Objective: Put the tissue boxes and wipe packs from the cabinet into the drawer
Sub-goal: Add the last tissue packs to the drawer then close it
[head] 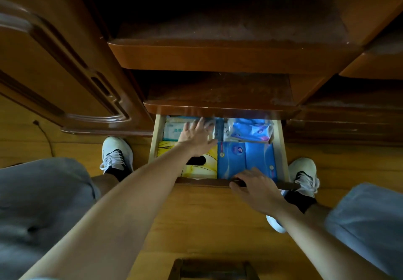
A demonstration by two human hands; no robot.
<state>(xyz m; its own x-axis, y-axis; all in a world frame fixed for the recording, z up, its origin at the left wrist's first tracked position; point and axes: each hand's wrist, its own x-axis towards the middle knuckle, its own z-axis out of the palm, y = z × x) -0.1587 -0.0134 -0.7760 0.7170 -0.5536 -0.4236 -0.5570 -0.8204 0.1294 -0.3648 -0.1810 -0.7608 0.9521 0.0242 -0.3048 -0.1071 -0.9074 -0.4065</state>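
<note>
Drawer point(155, 140): pulled out below the cabinet's shelves, its back part still under the ledge above; already packed nearly wall to wall, so the task looks close to finished.
Cabinet point(218, 57): dark wooden shelves above the drawer; what shows of them carries no boxes or packs, though the deep part is too dark to judge.
Yellow tissue box point(207, 166): lies flat in the front left of the drawer, partly under the left forearm.
Blue tissue boxes point(246, 159): two side by side in the front right, touching the yellow one, laid flat to use the floor space.
Wipe packs point(172, 130): pale packs in the back left; a crinkled blue-and-white bag point(250, 130) sits in the back right.
Left hand point(196, 134): fingers spread and straight, pressing down on the back-left packs, probably seating them low enough to pass under the ledge.
Right hand point(254, 185): rests over the drawer's front edge with fingers bent onto it, likely steadying it or readying to push it in; a true grip cannot be told.
</note>
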